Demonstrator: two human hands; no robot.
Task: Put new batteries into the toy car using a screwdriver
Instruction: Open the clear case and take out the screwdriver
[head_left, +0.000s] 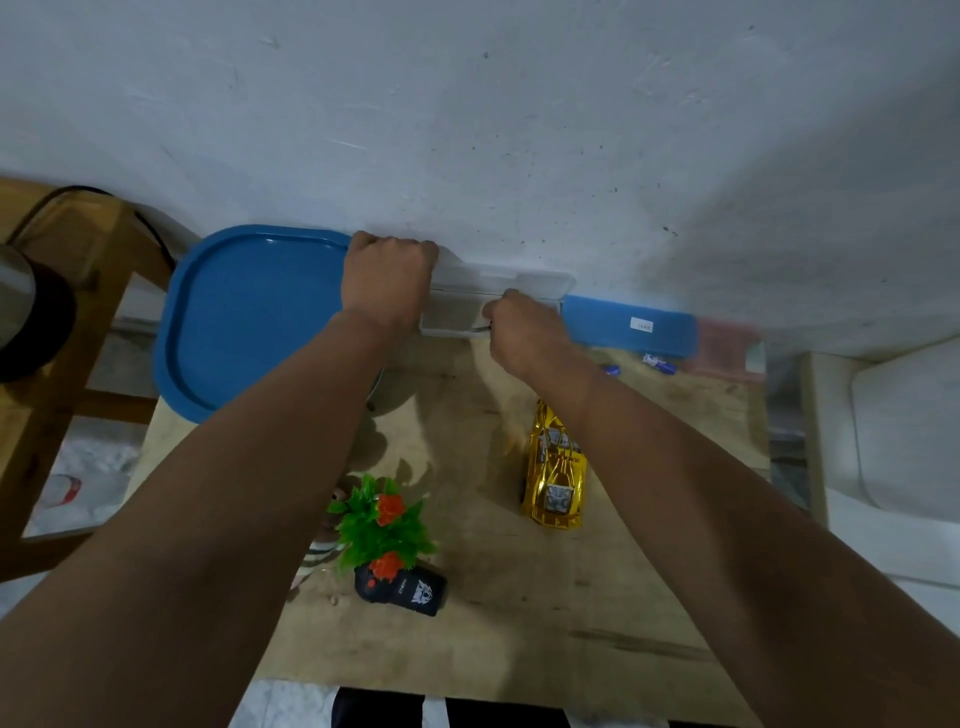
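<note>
Our left hand (389, 280) is curled over the far edge of a clear box (498, 304) by the wall, gripping it. Our right hand (524, 332) is closed at the box's near edge, pinching a thin metal shaft (480, 328), likely the screwdriver; its tip and handle are hidden. The car (555, 467), gold, lies on the table (571, 623) near the right forearm, well apart from the box, and no hand touches it. We judge the task barely begun: the tool is just being fetched, and the opening, swapping and closing are all left. Small blue things (657, 362) beside a blue lid (628, 326) may be batteries; they're too blurred to tell. Whether the car's battery cover is on, we cannot see.
</note>
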